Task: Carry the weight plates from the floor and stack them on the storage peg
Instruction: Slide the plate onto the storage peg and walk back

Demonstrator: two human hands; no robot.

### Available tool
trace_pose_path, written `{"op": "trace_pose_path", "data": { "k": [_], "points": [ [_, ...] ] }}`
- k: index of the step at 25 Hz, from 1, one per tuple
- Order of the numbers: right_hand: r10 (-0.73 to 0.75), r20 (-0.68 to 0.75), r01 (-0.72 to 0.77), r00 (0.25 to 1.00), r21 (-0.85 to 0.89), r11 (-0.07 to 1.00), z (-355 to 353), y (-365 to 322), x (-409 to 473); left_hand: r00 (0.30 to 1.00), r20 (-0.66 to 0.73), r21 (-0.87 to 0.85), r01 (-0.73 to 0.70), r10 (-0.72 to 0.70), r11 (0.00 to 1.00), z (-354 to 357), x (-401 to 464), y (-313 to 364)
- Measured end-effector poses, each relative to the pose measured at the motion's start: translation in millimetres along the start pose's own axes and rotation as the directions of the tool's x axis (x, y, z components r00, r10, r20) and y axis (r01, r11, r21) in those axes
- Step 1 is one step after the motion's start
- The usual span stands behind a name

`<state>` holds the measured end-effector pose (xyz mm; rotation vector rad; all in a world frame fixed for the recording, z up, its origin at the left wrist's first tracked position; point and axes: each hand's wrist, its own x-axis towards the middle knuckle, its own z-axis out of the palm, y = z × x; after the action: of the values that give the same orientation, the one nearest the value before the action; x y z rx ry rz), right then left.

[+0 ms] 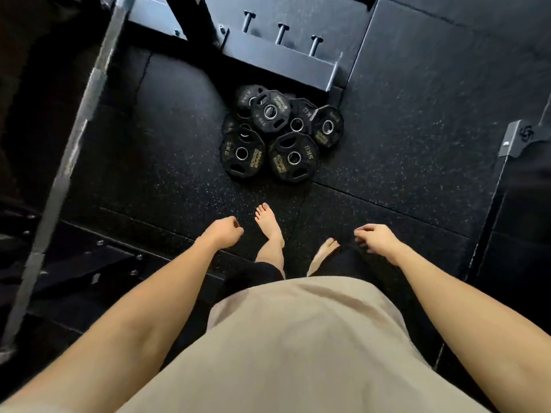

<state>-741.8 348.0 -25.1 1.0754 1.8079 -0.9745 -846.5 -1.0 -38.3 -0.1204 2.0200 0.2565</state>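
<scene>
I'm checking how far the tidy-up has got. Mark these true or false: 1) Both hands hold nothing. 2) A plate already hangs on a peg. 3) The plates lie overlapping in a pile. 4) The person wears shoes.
1) True: the left hand and right hand hold nothing.
2) False: all three pegs are bare.
3) True: the weight plates overlap in a pile on the floor.
4) False: the feet are bare.
</scene>
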Motion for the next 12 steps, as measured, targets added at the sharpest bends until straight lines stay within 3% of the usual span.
{"op": "trace_pose_path", "data": {
  "k": [6, 12],
  "points": [
    [0.113, 0.074, -0.127, 0.991, 0.222, 0.967, 18, -72, 130, 0.997, 0.005, 0.081, -0.071, 0.071, 0.994, -69, 145, 78],
    [0.206, 0.102, -0.229, 0.973, 0.389, 0.892, 78, -104, 326, 0.987, -0.157, -0.116, -0.061, 0.042, 0.991, -68, 342, 131]
  ]
}}
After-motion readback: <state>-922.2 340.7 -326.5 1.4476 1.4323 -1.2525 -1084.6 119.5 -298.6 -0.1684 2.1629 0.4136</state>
